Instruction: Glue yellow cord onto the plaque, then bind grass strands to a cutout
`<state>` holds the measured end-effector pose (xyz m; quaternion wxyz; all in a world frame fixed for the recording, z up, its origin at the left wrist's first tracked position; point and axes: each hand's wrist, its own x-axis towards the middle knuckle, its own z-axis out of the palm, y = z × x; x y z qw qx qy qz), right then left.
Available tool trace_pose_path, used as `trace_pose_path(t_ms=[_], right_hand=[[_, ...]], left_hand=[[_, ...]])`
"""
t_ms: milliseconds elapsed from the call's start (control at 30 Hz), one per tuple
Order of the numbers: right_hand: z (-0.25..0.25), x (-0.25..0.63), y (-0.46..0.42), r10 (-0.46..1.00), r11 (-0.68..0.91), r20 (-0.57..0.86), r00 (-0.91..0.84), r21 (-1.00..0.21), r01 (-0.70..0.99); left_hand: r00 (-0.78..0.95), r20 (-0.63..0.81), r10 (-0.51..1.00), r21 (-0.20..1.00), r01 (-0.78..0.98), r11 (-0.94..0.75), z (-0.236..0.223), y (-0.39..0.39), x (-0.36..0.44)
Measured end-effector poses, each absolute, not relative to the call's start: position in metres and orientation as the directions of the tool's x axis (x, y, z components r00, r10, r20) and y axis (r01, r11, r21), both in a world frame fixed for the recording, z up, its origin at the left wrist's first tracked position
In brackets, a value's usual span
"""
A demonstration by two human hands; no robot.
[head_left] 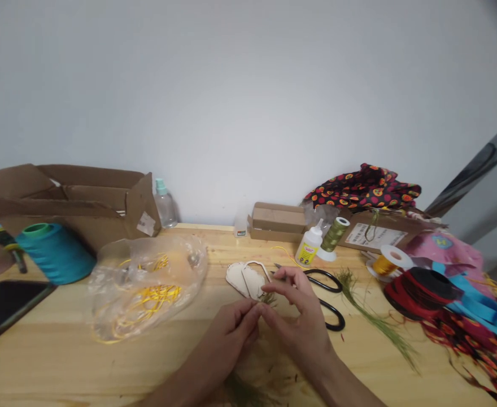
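My left hand [235,322] is closed in a pinch on a bundle of green threads. The tips of the green threads [269,298] fan out above its thumb, and the blurred lower strands [246,391] hang below the hand. My right hand [301,308] is beside it, with its thumb against the bundle and its index finger raised apart near the tips. Just beyond the fingers lie flat cream-coloured cutout pieces [238,277]. Black-handled scissors [336,321] rest partly behind my right hand. Further right lies another bunch of green threads [373,316].
A white glue bottle [308,247], a green thread spool [336,234] and a small cardboard box [278,220] stand behind. Red-black ribbon rolls [422,294] lie right. On the left are a plastic bag [147,282] of yellow cord, a teal thread cone [57,254] and a phone [11,308].
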<state>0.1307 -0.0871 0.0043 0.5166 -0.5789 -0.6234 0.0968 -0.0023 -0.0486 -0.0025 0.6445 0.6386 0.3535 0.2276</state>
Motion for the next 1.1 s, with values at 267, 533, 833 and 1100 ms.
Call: trace_pose_path(t_ms=[267,533,833,1100], right_hand=[[0.0033,0.1337,-0.0863,0.834,0.273,0.517,0.191,-0.688,0.673],[0.0046,0.1322,-0.086,0.831,0.297,0.526,0.18,-0.694,0.656],[0.0037,0.1338,-0.082,0.868,0.172,0.354,0.347,-0.871,0.459],[0.0055,0.1402,-0.0776,0.836,0.2,0.274,0.476,-0.959,0.2]], left_hand=[[0.658,-0.116,0.744,0.98,0.199,-0.023,-0.0032,-0.0511,-0.0039],[0.676,-0.147,0.722,0.983,0.179,0.033,-0.0039,-0.0518,-0.0043],[0.66,-0.185,0.728,0.98,0.18,0.085,-0.0025,-0.0503,-0.0027],[0.624,-0.225,0.748,0.974,0.141,0.176,-0.0024,-0.0498,-0.0032]])
